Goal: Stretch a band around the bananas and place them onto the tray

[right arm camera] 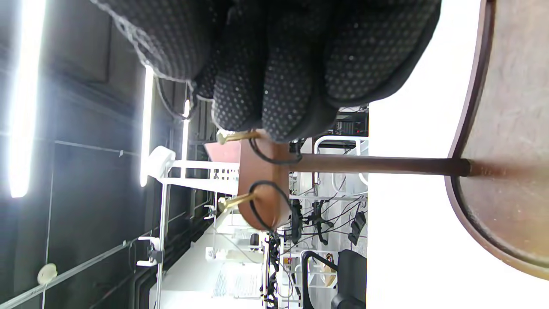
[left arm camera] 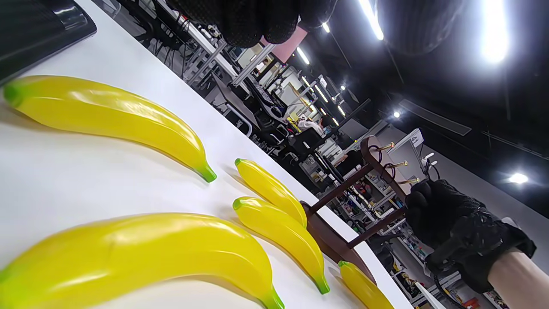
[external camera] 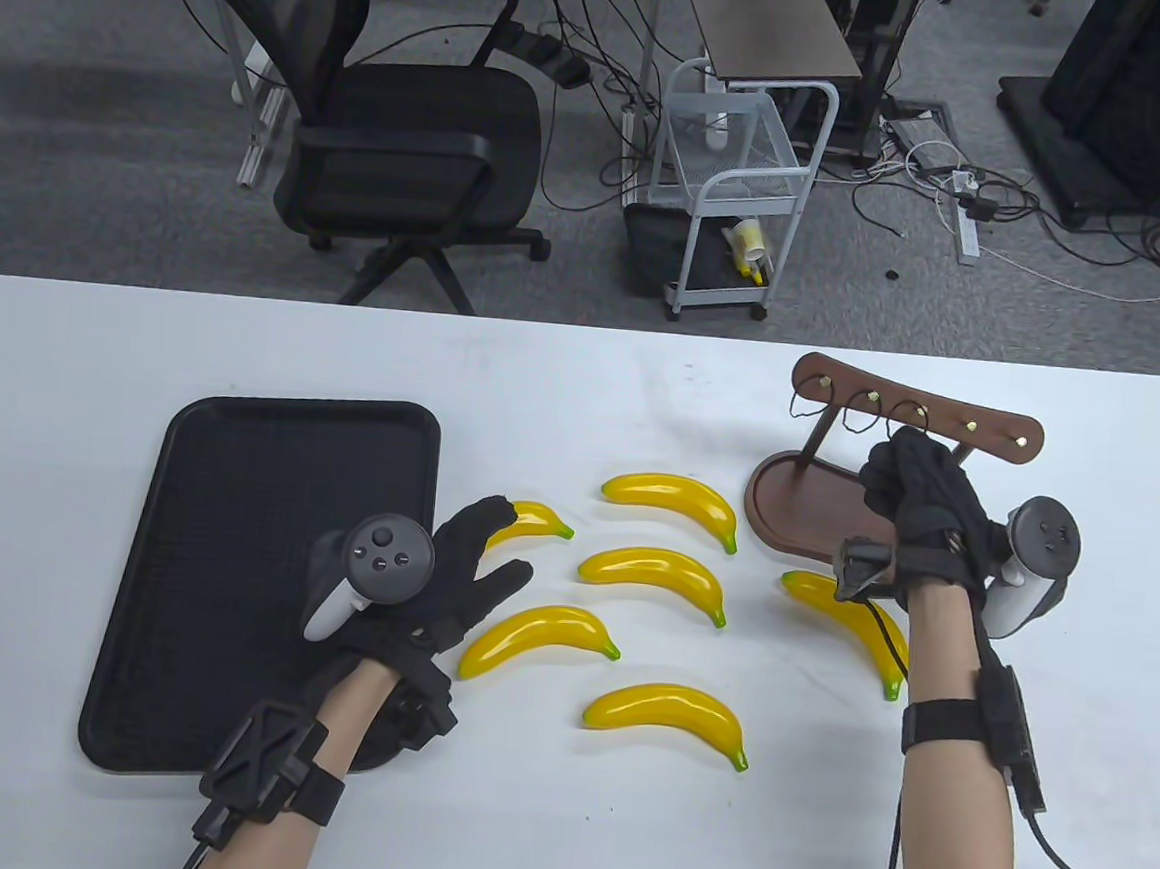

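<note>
Far left on the white table [external camera: 64, 364] lies the black tray [external camera: 235, 488], flat and with nothing on its visible surface. Over its right edge hovers the left hand [external camera: 438, 584], fingers straight and spread, gripping nothing, one fingertip over the end of the nearest banana [external camera: 538, 520]. Moving right, a cluster of yellow plastic bananas lies loose on the table: one at the top [external camera: 675, 497], one below it [external camera: 657, 573], another lower left [external camera: 536, 637], and the lowest one [external camera: 670, 714]. None of them is banded and none touches another. Further right, a sixth banana [external camera: 861, 627] lies partly under the right wrist, just beside the dark wooden base [external camera: 785, 501] of the hook rack [external camera: 982, 426]. Thin black bands hang on the rack's brass pegs: one on the leftmost peg [external camera: 805, 404], one on the next [external camera: 857, 414]. Now the right hand [external camera: 911, 496] is up at the third peg, fingers bunched together at the band there [external camera: 911, 412]. In the right wrist view the fingertips [right arm camera: 283, 107] are pressed against the rack bar right at a peg, but whether they really pinch the band, I cannot tell.
</note>
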A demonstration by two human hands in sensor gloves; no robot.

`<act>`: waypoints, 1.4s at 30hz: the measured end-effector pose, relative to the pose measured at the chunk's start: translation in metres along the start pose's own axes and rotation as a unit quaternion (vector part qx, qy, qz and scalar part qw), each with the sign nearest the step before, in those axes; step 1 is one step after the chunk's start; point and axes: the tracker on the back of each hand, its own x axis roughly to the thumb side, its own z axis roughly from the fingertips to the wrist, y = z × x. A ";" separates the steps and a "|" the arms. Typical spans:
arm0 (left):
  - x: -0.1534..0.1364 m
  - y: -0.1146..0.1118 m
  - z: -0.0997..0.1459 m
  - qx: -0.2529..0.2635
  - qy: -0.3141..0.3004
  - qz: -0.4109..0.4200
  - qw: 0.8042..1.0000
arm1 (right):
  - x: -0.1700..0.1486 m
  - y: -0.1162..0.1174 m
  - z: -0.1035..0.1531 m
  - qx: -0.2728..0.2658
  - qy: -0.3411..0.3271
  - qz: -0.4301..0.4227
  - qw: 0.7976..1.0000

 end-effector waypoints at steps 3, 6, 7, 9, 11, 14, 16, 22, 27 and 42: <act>0.000 -0.001 0.000 0.000 0.002 -0.004 1.000 | 0.004 0.003 0.006 0.011 -0.014 0.012 1.000; 0.000 -0.002 0.000 0.000 0.002 -0.006 1.000 | 0.006 0.007 0.011 0.025 -0.023 0.020 0.999; 0.001 -0.002 0.000 0.000 0.002 -0.006 1.000 | 0.007 0.010 0.013 0.031 -0.028 0.022 0.999; 0.001 -0.002 0.000 -0.001 0.001 -0.006 1.000 | 0.008 0.015 0.019 0.047 -0.038 0.027 0.998; 0.002 -0.003 0.000 -0.004 0.000 -0.008 1.000 | 0.010 0.021 0.024 0.058 -0.049 0.040 0.996; 0.005 -0.004 0.000 -0.005 -0.005 -0.017 1.000 | 0.015 0.032 0.035 0.085 -0.071 0.063 0.992; 0.006 -0.005 0.000 -0.006 -0.006 -0.020 1.000 | 0.017 0.039 0.040 0.102 -0.081 0.068 0.989; 0.006 -0.006 0.000 -0.002 -0.006 -0.028 1.000 | 0.024 0.065 0.060 0.174 -0.100 0.062 0.978; 0.006 -0.006 0.000 0.001 -0.006 -0.025 1.000 | 0.026 0.082 0.072 0.220 -0.110 0.064 0.967; 0.007 -0.005 0.001 0.007 -0.011 0.000 1.000 | 0.015 0.134 0.107 0.336 -0.110 0.086 0.931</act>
